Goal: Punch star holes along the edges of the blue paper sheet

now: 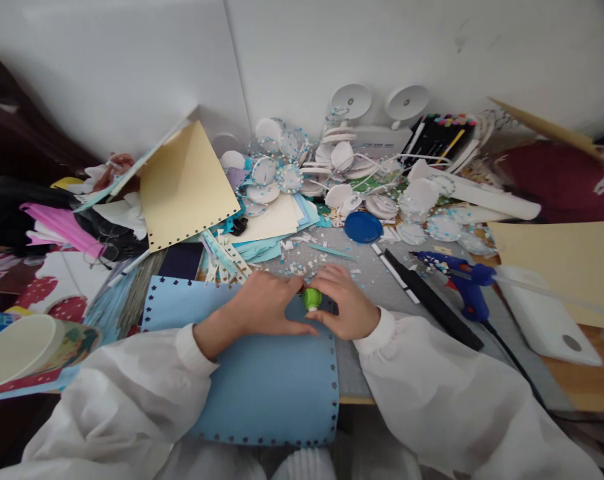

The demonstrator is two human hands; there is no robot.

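A blue paper sheet with star-shaped holes punched along its edges lies in front of me, hanging over the table's front edge. A small green punch sits on the sheet's top right corner. My left hand is closed beside it, fingers pressed on the sheet and against the punch. From the other side my right hand curls around the punch. Both arms wear white sleeves.
A blue glue gun and a black pen lie to the right, a blue lid behind. White and blue paper discs pile at the back. A cream punched sheet leans left. Paper cups lie near left.
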